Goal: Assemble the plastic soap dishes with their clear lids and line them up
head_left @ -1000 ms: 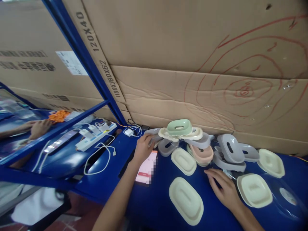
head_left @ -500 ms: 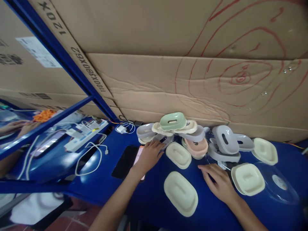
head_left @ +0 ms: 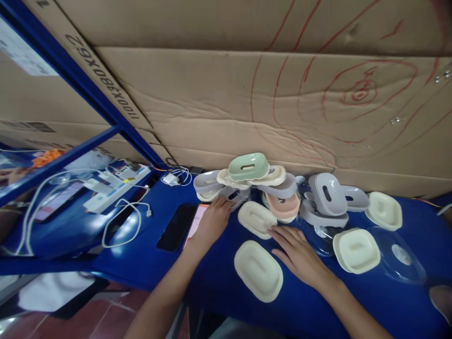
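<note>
My left hand (head_left: 215, 217) lies low over the phones' right side, its fingers stretched out and their tips at a grey slotted soap dish (head_left: 236, 194). Whether it bears on that dish I cannot tell. My right hand (head_left: 298, 252) is open, palm down, with fingertips at the right edge of a cream oval dish piece (head_left: 256, 219). Nearer me rests a second cream oval piece (head_left: 258, 271), untouched. Behind the hands is a heap with a green soap dish (head_left: 249, 167) on top and a pink one (head_left: 282, 206) lower down.
Grey soap dishes (head_left: 328, 194) are stacked at right, near cream pieces (head_left: 358, 250) and a clear lid (head_left: 399, 256). Two phones, one dark (head_left: 178, 227), one lit (head_left: 194, 226), lie left. A power strip (head_left: 116, 188) and white cables sit further left. Cardboard (head_left: 197, 94) stands behind the table.
My right hand has moved left and forward to the edge of the cream oval piece. My left hand stays at the grey soap dish. The whole view has shifted slightly.
</note>
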Available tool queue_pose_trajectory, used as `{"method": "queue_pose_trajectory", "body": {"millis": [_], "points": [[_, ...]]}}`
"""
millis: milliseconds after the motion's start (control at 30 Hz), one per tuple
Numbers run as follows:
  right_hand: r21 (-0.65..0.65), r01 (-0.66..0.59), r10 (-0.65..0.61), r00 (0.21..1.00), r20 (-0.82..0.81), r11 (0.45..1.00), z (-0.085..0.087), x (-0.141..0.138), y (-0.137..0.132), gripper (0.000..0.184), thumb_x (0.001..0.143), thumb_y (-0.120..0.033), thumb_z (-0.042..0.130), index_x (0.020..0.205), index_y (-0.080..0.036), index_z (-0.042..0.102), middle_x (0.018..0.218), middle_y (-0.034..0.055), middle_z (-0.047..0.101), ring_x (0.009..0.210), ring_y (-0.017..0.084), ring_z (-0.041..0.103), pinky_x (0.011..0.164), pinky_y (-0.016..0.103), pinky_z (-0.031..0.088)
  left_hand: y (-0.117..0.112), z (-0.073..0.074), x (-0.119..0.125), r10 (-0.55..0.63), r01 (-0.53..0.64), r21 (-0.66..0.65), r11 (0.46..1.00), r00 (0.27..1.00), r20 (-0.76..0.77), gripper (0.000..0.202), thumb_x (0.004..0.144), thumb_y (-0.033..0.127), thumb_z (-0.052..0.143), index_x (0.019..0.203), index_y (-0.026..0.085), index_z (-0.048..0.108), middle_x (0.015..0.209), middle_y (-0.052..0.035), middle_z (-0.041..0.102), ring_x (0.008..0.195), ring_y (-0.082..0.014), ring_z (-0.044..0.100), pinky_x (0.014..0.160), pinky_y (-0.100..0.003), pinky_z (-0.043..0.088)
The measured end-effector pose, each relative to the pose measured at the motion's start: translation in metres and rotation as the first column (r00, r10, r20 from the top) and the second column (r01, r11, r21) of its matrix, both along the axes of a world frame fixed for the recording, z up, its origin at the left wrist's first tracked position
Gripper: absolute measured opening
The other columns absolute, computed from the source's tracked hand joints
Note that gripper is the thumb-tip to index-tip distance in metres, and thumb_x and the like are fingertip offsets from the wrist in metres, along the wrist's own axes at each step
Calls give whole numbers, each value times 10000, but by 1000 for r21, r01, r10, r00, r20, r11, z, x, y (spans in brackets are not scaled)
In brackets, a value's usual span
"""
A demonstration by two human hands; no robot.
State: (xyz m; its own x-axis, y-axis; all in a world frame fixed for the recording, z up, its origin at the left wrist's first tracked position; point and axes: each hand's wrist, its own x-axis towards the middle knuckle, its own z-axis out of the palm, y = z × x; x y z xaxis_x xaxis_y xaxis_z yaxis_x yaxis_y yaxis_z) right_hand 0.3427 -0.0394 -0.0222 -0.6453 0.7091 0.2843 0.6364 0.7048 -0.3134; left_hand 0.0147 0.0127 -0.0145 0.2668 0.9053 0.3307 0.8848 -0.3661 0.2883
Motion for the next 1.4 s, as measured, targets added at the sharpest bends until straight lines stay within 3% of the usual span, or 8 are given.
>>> {"method": "queue_pose_trajectory", "body": {"millis": [233,433,600,800,933,1033,1233,1400], "points": [[18,76,-76,997,5,997,0,6,0,318,1108,-347,562,1397,-256,660,1369,121,692,1292,305,655,1016,469,576,-12,17,-1,-19,18,7,1000,996,85,246,1072,186,513,1157,222,741,1118,-85,719,1057,-249,712,956,-400,615],[40,67,-67,998,7,997,-1,5,0,311,1108,-330,562,1391,-245,656,1362,128,688,1259,301,667,1004,480,580,-27,13,4,-42,43,-6,999,996,82,238,1068,217,532,1196,237,731,1192,-100,718,1109,-282,710,1001,-473,612],[23,34,-34,999,7,999,-1,7,1,314,1101,-329,574,1394,-251,657,1351,128,696,1234,292,688,989,467,593,-67,26,19,-48,46,31,998,996,75,308,1072,274,562,1361,267,670,1404,-120,665,1279,-337,654,1079,-567,573],[30,16,-16,1000,4,999,-1,8,1,334,1095,-330,585,1416,-270,653,1367,132,694,1218,289,701,988,462,602,-113,36,34,-261,272,-73,959,956,138,335,1051,280,635,1384,292,676,1427,-108,679,1297,-300,660,1076,-496,591],[121,65,-57,996,-68,991,3,8,-1,328,1093,-306,581,1408,-252,655,1357,136,698,1232,283,694,994,438,588,-109,32,30,-160,160,8,987,978,136,310,1065,271,605,1367,271,674,1362,-118,710,1252,-312,687,1039,-536,605],[261,168,-151,985,-85,951,14,7,6,398,1083,-277,583,1480,-267,613,1379,122,704,1241,292,683,1032,457,552,-114,31,33,-251,258,-61,964,962,106,428,991,304,722,1413,311,652,1466,-113,670,1328,-336,657,1095,-583,581],[382,284,-315,949,19,879,67,3,47,457,1110,-322,518,1561,-253,542,1616,125,565,1421,336,550,1139,511,426,-150,3,49,-434,441,-119,889,897,79,791,728,404,968,1443,330,638,1581,-139,598,1437,-398,590,1124,-656,565],[429,503,-562,827,15,750,83,28,67,465,1094,-454,541,1450,-168,630,1432,186,695,1283,370,639,1039,498,463,-164,-30,43,-418,418,19,908,908,9,780,789,340,906,1506,309,599,1564,-161,615,1410,-397,623,1059,-592,620]]}}
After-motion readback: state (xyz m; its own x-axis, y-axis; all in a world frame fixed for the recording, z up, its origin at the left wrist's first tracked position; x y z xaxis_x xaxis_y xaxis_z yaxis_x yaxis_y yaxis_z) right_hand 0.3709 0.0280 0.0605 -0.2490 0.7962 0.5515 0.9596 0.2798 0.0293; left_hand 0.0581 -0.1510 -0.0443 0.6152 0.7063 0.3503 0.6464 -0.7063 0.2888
